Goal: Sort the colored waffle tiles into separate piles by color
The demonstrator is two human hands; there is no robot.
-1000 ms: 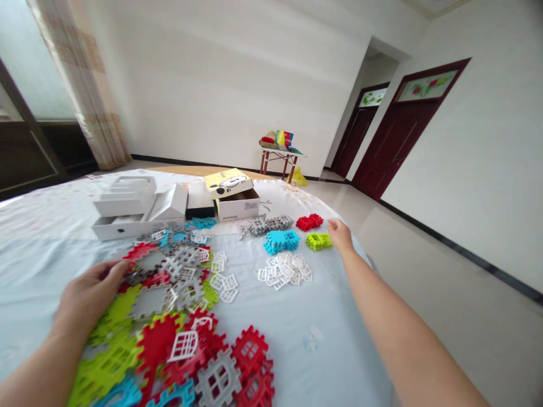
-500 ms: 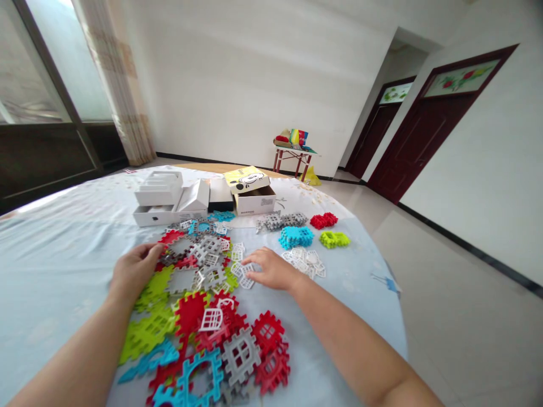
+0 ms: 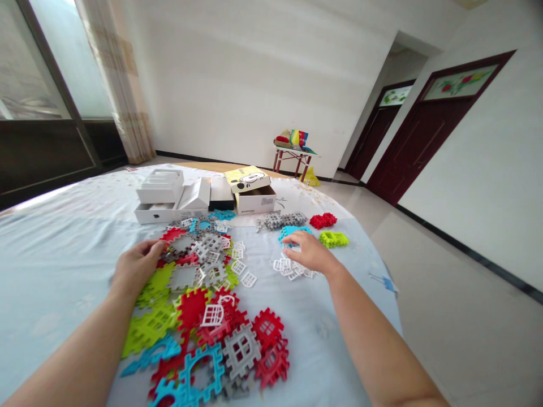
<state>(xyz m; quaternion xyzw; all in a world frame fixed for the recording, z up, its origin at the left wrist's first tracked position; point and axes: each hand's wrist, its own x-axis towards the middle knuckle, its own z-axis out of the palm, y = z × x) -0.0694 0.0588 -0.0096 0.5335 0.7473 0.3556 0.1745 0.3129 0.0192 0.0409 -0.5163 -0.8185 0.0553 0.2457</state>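
My left hand [image 3: 139,263] rests at the left edge of a mixed heap of plastic building panels, its thumb and fingers drawn together beside a red panel [image 3: 173,234]; what they hold, if anything, is hidden. Over on the right, my right hand [image 3: 311,251] hovers with fingers apart above a pile of small white window pieces [image 3: 292,268], partly covering it and the stack of blue panels [image 3: 291,231] behind. Between the hands lie loose white window pieces [image 3: 249,279]. Nearer me are green panels [image 3: 150,325], a grey window panel [image 3: 241,350] and a blue panel with a round opening [image 3: 201,370].
Sorted stacks of grey panels [image 3: 282,220], red panels [image 3: 323,220] and green panels [image 3: 334,239] stand at the right. White boxes [image 3: 159,212] and a box with a yellow lid [image 3: 254,202] line the back of the cloth-covered table [image 3: 63,265].
My right hand has moved right, from the loose white window pieces to over the white pile. A white piece now shows at that pile's left edge. My left hand has hardly shifted.
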